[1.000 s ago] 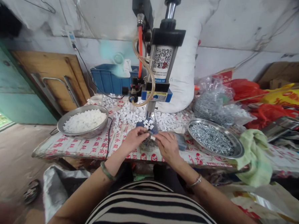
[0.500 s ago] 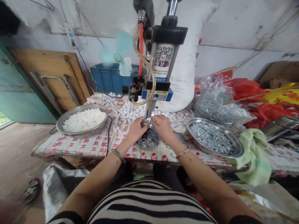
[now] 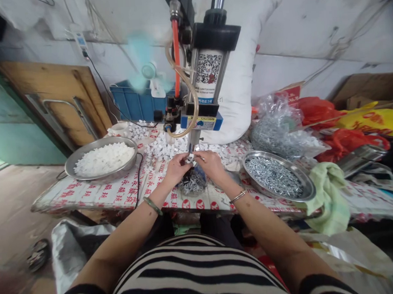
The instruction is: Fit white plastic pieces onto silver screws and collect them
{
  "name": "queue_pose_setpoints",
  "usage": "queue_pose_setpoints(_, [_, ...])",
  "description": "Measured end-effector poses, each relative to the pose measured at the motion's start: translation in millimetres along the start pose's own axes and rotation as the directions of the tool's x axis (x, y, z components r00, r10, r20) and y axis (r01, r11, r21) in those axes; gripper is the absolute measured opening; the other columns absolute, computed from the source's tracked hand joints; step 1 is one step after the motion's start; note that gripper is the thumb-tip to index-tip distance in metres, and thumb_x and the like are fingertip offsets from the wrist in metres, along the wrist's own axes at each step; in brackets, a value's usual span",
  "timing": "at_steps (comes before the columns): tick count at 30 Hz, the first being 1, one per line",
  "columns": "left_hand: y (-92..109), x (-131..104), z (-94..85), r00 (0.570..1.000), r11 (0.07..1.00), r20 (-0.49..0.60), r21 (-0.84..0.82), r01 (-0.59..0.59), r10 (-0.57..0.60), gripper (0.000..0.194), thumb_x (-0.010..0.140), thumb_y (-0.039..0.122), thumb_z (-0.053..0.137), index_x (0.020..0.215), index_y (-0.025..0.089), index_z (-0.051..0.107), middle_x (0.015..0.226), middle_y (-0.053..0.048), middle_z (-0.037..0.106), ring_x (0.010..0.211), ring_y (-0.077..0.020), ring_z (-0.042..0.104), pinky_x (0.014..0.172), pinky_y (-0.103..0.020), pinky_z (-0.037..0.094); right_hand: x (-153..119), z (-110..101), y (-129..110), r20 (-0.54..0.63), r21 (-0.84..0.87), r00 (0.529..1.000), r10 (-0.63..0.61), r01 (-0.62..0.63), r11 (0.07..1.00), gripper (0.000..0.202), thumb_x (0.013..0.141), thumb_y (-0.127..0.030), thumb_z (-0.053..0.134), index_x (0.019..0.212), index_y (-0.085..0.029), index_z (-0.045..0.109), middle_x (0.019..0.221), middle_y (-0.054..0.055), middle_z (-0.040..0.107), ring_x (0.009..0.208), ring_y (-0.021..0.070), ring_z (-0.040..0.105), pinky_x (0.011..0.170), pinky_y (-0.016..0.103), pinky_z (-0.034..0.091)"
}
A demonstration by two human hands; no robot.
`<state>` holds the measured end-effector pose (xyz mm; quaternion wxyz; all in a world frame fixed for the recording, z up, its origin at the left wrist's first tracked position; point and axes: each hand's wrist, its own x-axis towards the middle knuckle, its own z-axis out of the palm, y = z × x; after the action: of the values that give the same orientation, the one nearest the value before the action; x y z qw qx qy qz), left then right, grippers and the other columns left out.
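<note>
My left hand (image 3: 178, 170) is closed, thumb and fingers pinching a small white plastic piece (image 3: 191, 158) right under the ram (image 3: 192, 146) of a pneumatic press (image 3: 209, 76). Close to its right side, my right hand (image 3: 211, 164) is closed too, with a thin, shiny metal pin (image 3: 199, 158) at its fingertips; the detail is blurred. Below both hands lies a heap of metal pins (image 3: 192, 184), and the press base is mostly hidden. Behind them, many white plastic pieces (image 3: 166, 144) are spread over the table.
A metal bowl (image 3: 68, 164) of white pieces stands left, and a steel tray (image 3: 309, 193) of metal pins stands right, beside a green cloth (image 3: 327, 197). Plastic bags (image 3: 274, 125) sit behind the tray. A small fan (image 3: 149, 70) turns before a blue crate (image 3: 128, 100).
The view has shifted slightly, so the whole scene sits a little further left. My right hand's fingers have drawn together at the tips, showing a thin pin; the left hand stays under the ram.
</note>
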<state>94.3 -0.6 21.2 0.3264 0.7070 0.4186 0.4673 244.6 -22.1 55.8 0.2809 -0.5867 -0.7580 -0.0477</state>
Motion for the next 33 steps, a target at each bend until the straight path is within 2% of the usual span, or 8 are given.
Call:
queue_pose_setpoints(6, [-3, 3, 0.5, 0.999, 0.997, 0.02, -0.073, 0.029, -0.028, 0.034, 0.066, 0.025, 0.063, 0.098, 0.015, 0.064, 0.077, -0.001, 0.058, 0.07, -0.0113, 0.05, 0.07, -0.024, 0.041, 0, 0, -3, -0.027, -0.077, 0.999, -0.038, 0.036, 0.996, 0.019, 0.082, -0.024, 0.054, 0.095, -0.026, 0.068, 0.092, 0.003, 0.07, 0.088, 0.0175, 0.061, 0.079, 0.03, 0.038])
queue_pose_setpoints(12, [-5, 5, 1.0, 0.996, 0.981, -0.001, -0.172, 0.085, -0.087, 0.039, 0.064, 0.028, 0.065, 0.101, 0.014, 0.064, 0.083, -0.003, 0.061, 0.074, -0.0126, 0.053, 0.07, -0.024, 0.043, -2, -1, -1, -0.033, -0.026, 0.999, -0.038, 0.037, 0.999, 0.021, 0.085, -0.022, 0.05, 0.098, -0.024, 0.066, 0.093, 0.002, 0.07, 0.085, 0.0147, 0.062, 0.077, 0.027, 0.039])
queue_pose_setpoints(17, [-6, 6, 1.3, 0.998, 0.991, 0.018, -0.125, 0.057, -0.055, 0.032, 0.066, 0.026, 0.062, 0.096, 0.015, 0.066, 0.077, 0.0, 0.061, 0.069, -0.0109, 0.052, 0.068, -0.023, 0.042, 0, 0, -2, -0.023, -0.132, 0.998, -0.063, 0.059, 0.99, 0.019, 0.084, -0.025, 0.051, 0.095, -0.025, 0.067, 0.091, 0.002, 0.07, 0.084, 0.0163, 0.061, 0.076, 0.028, 0.036])
queue_pose_setpoints(21, [3, 6, 1.4, 0.999, 0.998, -0.004, -0.046, 0.034, -0.034, 0.028, 0.07, 0.025, 0.059, 0.095, 0.016, 0.066, 0.08, -0.002, 0.063, 0.072, -0.0132, 0.055, 0.07, -0.025, 0.043, -5, 1, -1, -0.033, -0.211, 0.981, -0.193, 0.182, 0.961, 0.022, 0.086, -0.021, 0.048, 0.098, -0.024, 0.066, 0.085, 0.004, 0.069, 0.081, 0.017, 0.059, 0.078, 0.03, 0.033])
queue_pose_setpoints(25, [13, 4, 2.9, 0.994, 0.986, -0.052, 0.138, -0.093, 0.101, 0.021, 0.074, 0.021, 0.055, 0.092, 0.017, 0.066, 0.082, -0.005, 0.064, 0.075, -0.015, 0.056, 0.075, -0.027, 0.043, -14, 2, 1, -0.04, -0.218, 0.958, -0.284, 0.269, 0.938, 0.028, 0.086, -0.016, 0.045, 0.107, -0.021, 0.062, 0.086, 0.006, 0.068, 0.083, 0.0166, 0.057, 0.079, 0.031, 0.032])
queue_pose_setpoints(29, [15, 4, 4.9, 0.98, 0.948, -0.041, 0.266, -0.176, 0.193, 0.018, 0.074, 0.018, 0.054, 0.089, 0.017, 0.064, 0.08, -0.005, 0.062, 0.074, -0.0152, 0.055, 0.075, -0.028, 0.043, -18, 1, 0, -0.028, -0.19, 0.975, -0.222, 0.212, 0.959, 0.031, 0.086, -0.015, 0.044, 0.111, -0.022, 0.06, 0.091, 0.005, 0.068, 0.084, 0.0161, 0.058, 0.077, 0.03, 0.035])
queue_pose_setpoints(33, [10, 3, 5.7, 0.98, 0.938, -0.044, 0.298, -0.174, 0.196, 0.019, 0.075, 0.02, 0.054, 0.091, 0.017, 0.063, 0.078, -0.004, 0.061, 0.072, -0.0147, 0.054, 0.074, -0.027, 0.043, -30, -5, 0, -0.046, -0.141, 0.997, -0.063, 0.056, 0.988, 0.032, 0.085, -0.016, 0.043, 0.111, -0.025, 0.06, 0.095, 0.003, 0.069, 0.083, 0.0165, 0.06, 0.075, 0.029, 0.038])
